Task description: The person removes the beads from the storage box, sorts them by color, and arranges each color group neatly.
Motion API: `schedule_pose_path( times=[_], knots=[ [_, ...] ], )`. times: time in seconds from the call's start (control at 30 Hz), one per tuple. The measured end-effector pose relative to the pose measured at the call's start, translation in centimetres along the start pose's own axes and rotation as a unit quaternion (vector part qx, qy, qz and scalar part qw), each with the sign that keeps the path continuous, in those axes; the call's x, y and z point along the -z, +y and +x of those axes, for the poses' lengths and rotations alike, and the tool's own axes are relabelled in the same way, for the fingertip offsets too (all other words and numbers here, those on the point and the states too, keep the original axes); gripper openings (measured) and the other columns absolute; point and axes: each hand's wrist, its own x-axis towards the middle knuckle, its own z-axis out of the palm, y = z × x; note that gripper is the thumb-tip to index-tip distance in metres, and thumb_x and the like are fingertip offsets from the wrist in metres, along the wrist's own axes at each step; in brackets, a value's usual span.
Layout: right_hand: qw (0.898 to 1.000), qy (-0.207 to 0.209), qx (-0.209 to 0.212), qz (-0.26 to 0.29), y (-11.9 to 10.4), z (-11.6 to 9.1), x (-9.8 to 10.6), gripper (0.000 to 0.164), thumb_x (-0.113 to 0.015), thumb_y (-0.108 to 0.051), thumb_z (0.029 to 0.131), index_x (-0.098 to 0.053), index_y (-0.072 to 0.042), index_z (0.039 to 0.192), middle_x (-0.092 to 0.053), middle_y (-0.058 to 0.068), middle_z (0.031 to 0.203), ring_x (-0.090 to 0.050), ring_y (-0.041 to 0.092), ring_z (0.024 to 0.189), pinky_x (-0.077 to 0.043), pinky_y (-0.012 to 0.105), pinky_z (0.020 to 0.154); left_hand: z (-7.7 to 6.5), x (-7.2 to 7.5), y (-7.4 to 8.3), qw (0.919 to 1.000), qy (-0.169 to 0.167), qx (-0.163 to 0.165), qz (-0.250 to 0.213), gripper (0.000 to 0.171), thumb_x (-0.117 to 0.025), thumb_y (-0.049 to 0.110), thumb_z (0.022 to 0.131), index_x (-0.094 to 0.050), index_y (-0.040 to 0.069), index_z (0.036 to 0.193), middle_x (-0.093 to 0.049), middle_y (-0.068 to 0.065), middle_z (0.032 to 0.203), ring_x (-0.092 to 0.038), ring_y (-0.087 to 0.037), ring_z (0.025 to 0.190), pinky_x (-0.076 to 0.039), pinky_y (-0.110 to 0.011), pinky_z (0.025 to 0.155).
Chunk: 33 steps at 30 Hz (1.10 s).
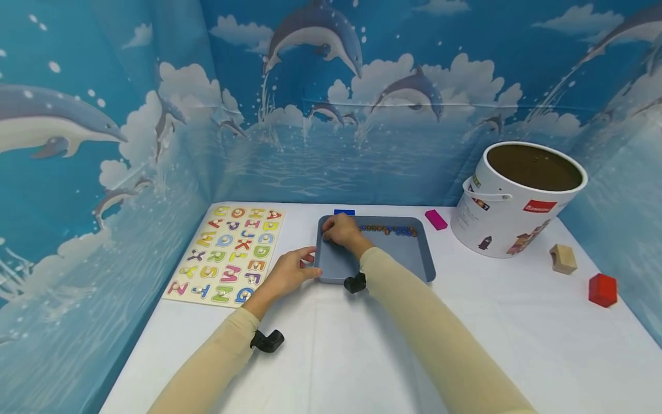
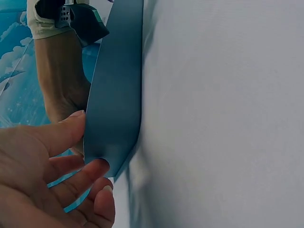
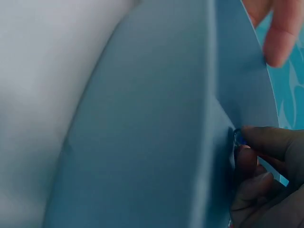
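Observation:
A shallow grey-blue tray [image 1: 383, 270] lies on the white table. Along its far side runs a row of small shiny glass marbles [image 1: 403, 231] in blue, orange and green. My left hand [image 1: 289, 271] grips the tray's near left corner, thumb and fingertips against its outer wall; the left wrist view shows the thumb at the rim. Inside the far left corner, my right hand [image 1: 342, 231] pinches a small blue marble [image 3: 241, 138] close to the tray floor. Fingers and thumb hide most of that marble, and the hand covers the row's left end.
On the left lies an alphabet puzzle board [image 1: 222, 253]. Behind the tray sits a blue block [image 1: 344, 212], with a pink block [image 1: 436, 219] to its right. A white bucket [image 1: 509, 213], a wooden block [image 1: 563, 259] and a red block [image 1: 603, 290] stand at right.

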Motion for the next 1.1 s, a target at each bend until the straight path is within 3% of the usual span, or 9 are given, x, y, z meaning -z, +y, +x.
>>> schedule_pose_path(
  times=[0.17,0.4,0.6,0.73,0.83,0.97,1.1],
  knots=[
    [0.998,0.013,0.02,-0.055,-0.4,-0.1,-0.2,0.01,-0.077,-0.008,0.089,-0.078,-0.005,0.098,-0.072,0.008,0.098,-0.062,0.02,0.086,-0.054,0.033,0.076,0.1,0.0,0.1,1.0,0.001,0.001,0.008,0.062,-0.078,0.025,0.091,-0.055,0.013,0.147,-0.068,-0.005,0.122,-0.059,-0.018,0.094,-0.05,-0.032,0.074],
    [0.998,0.003,0.018,-0.052,-0.2,-0.1,0.1,0.005,-0.077,-0.011,0.089,-0.078,-0.006,0.089,-0.071,0.005,0.09,-0.06,0.018,0.08,-0.05,0.029,0.069,0.2,0.1,0.2,0.9999,0.0,0.001,0.013,0.061,-0.079,0.024,0.091,-0.057,0.012,0.146,-0.069,-0.005,0.122,-0.059,-0.018,0.094,-0.05,-0.032,0.074],
    [0.997,-0.009,0.004,0.073,0.4,-1.0,1.1,0.006,-0.074,-0.009,0.091,-0.076,-0.003,0.093,-0.07,0.008,0.09,-0.058,0.016,0.073,-0.045,0.027,0.061,0.2,0.3,0.1,0.9999,-0.008,0.005,0.005,0.061,-0.079,0.024,0.091,-0.057,0.011,0.146,-0.068,-0.005,0.124,-0.059,-0.018,0.097,-0.049,-0.033,0.077],
    [0.983,-0.021,-0.007,0.185,0.4,-2.1,2.3,0.012,-0.07,-0.013,0.095,-0.073,-0.003,0.101,-0.069,0.021,0.102,-0.056,0.026,0.079,-0.041,0.033,0.062,0.2,0.4,-0.1,0.9998,-0.017,0.001,0.002,0.062,-0.079,0.023,0.091,-0.056,0.01,0.147,-0.069,-0.005,0.124,-0.059,-0.02,0.098,-0.05,-0.034,0.077],
    [0.966,-0.021,-0.008,0.256,0.0,-3.6,3.3,0.021,-0.069,-0.018,0.097,-0.071,-0.003,0.111,-0.069,0.02,0.106,-0.057,0.033,0.086,-0.04,0.037,0.064,0.3,0.6,-0.2,0.9998,-0.021,-0.003,0.005,0.06,-0.077,0.021,0.092,-0.055,0.01,0.147,-0.068,-0.006,0.125,-0.06,-0.021,0.101,-0.05,-0.035,0.08],
    [0.952,-0.028,0.015,0.305,-0.3,-7.0,3.9,0.028,-0.069,-0.019,0.097,-0.069,0.0,0.118,-0.068,0.007,0.099,-0.058,0.033,0.088,-0.042,0.035,0.062,0.3,0.8,-0.3,0.9996,-0.025,-0.006,0.011,0.058,-0.075,0.02,0.094,-0.055,0.01,0.147,-0.068,-0.006,0.127,-0.06,-0.022,0.107,-0.051,-0.037,0.085],
    [0.948,-0.069,0.032,0.308,0.0,-10.7,2.9,0.023,-0.07,-0.017,0.096,-0.069,-0.001,0.113,-0.064,0.008,0.087,-0.055,0.027,0.075,-0.041,0.031,0.056,0.5,0.9,-0.2,0.9995,-0.03,-0.013,0.006,0.058,-0.075,0.019,0.094,-0.054,0.009,0.148,-0.068,-0.008,0.13,-0.06,-0.023,0.109,-0.051,-0.038,0.087]
  ],
)
